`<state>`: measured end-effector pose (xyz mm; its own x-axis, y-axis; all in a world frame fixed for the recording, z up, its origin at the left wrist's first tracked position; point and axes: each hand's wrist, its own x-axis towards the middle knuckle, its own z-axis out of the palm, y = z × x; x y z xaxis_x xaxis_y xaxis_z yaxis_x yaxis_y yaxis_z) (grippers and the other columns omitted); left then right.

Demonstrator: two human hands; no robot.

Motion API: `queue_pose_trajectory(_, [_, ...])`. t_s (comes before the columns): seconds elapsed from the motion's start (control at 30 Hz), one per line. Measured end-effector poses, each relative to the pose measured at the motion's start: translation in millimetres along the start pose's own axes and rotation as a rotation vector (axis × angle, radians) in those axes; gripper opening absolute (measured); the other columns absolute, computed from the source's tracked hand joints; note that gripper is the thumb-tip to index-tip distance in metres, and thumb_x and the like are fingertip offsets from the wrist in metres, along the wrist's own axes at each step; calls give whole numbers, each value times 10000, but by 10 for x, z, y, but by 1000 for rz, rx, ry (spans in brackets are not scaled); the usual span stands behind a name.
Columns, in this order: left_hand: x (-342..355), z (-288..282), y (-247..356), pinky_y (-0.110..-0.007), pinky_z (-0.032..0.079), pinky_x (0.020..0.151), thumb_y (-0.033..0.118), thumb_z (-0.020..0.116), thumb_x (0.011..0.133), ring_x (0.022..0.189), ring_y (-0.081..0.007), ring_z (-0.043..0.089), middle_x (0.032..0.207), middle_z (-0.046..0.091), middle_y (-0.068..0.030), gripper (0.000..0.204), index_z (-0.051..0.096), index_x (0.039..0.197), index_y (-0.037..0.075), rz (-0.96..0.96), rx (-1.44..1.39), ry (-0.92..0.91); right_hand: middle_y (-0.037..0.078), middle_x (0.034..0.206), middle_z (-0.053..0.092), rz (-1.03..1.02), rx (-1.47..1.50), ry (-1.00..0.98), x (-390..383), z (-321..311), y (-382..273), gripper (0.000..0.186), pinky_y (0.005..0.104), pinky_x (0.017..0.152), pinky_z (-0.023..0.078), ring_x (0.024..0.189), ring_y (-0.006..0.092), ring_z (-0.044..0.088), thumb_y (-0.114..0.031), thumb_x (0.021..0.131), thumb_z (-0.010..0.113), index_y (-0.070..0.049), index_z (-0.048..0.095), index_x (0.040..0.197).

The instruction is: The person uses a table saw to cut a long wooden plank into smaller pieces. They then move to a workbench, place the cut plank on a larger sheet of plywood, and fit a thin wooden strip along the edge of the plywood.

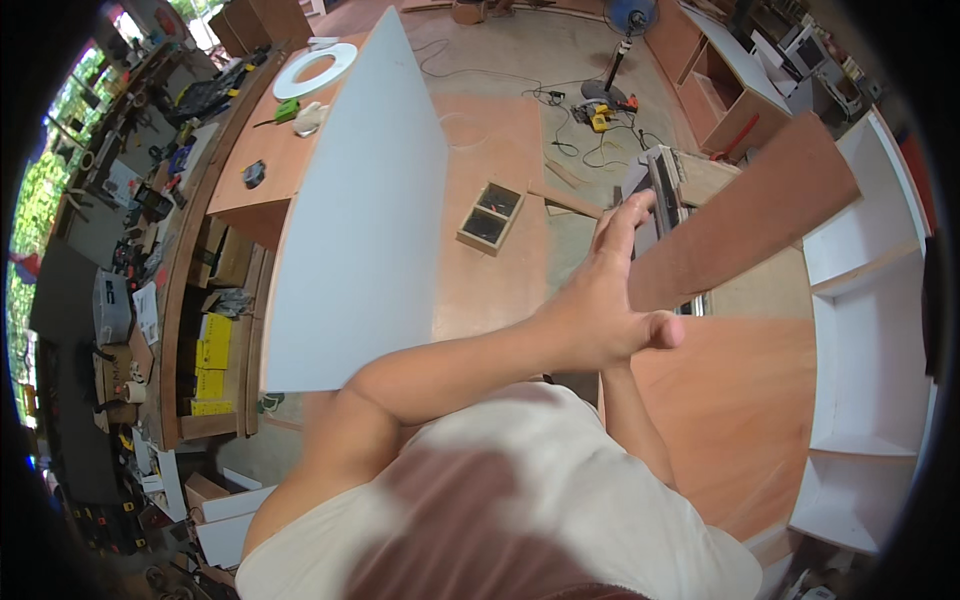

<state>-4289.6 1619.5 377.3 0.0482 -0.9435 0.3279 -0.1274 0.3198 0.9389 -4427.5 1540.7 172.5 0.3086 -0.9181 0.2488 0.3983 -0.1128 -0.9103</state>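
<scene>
My left hand (600, 290) reaches across to the right, over my other arm. Its fingers and thumb spread around the near end of a long reddish-brown wooden board (750, 215), which slants up to the right. My right forearm (640, 425) rises from below and passes behind the left hand. The right hand itself is hidden, so its grip cannot be made out. To the left of my hands stands a large pale blue-white panel (360, 220) on edge. A small wooden box with two dark compartments (492, 217) lies beyond my left hand.
A wooden workbench (235, 185) on the left bears a roll of white edging (313, 72) and a tape measure (254, 174). A white shelf unit (870, 350) stands at the right. Cables, a yellow power tool (600, 120) and a fan (628, 18) are at the back.
</scene>
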Motion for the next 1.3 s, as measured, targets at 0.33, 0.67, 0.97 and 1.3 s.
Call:
queue_pose_trajectory(0.33, [1335,-1168,246,-408,428,1063,663,756,749,1303,-308,468,1441,389,-206,1094,294,1497,11,204,-594,-767,241,1451,511,-158,74,173,2288,-677,387,700,548,1154,388,1360,398,498,-163,823,595,69,420,1460])
queue_pose_trajectory(0.67, [3094,-2322,-902,-351,383,1086,456,819,823,1235,-217,509,1333,532,-153,880,409,1450,-6,73,-610,-819,254,1438,525,-185,-102,436,3494,-1092,710,711,509,1137,434,1336,377,528,-105,822,611,67,377,1471])
queue_pose_trajectory(0.97, [3751,-3055,-4006,-419,384,1129,507,662,960,1367,-311,487,1500,478,-209,754,428,1505,40,-767,-127,-596,255,1334,589,-55,-349,545,4401,-1455,1336,630,506,1113,449,1264,378,579,-62,820,603,135,444,1397])
queue_pose_trajectory(1.3, [4132,-3565,-4148,-391,418,1120,393,706,966,1312,-234,534,1419,583,-110,645,482,1473,63,-847,-210,-335,249,1360,574,-141,-267,233,6814,-1486,1843,663,503,1129,428,1300,381,556,-90,821,610,97,428,1430])
